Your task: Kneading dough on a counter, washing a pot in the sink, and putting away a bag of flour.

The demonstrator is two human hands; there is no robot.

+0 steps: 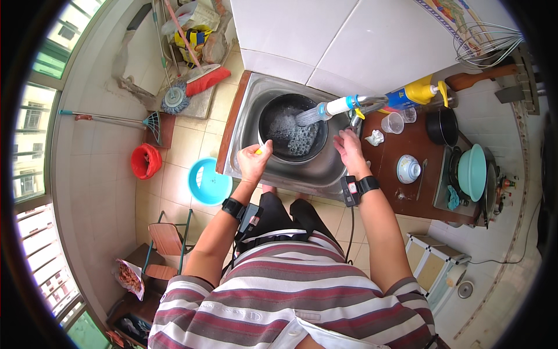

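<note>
A dark round pot (266, 129) sits in the stainless steel sink (239, 125), with foamy water (299, 136) inside. Water runs into it from the white and blue tap nozzle (337, 106). My left hand (253, 163) is at the pot's near left rim, closed round a small yellow and white thing (260, 150), mostly hidden by the fingers. On the sink's right side, my right hand (350, 152) has its fingers loosely apart and holds nothing I can see. Its fingertips are just below the metal tap base (356, 121); whether they touch it is unclear.
The brown counter (383, 185) on the right bears a patterned bowl (408, 168), clear cups (393, 123), crumpled white tissue (375, 138) and a small black pot (442, 127). A teal basin (472, 173) is farther right. A blue basin (209, 181) and red bin (145, 161) stand on the floor.
</note>
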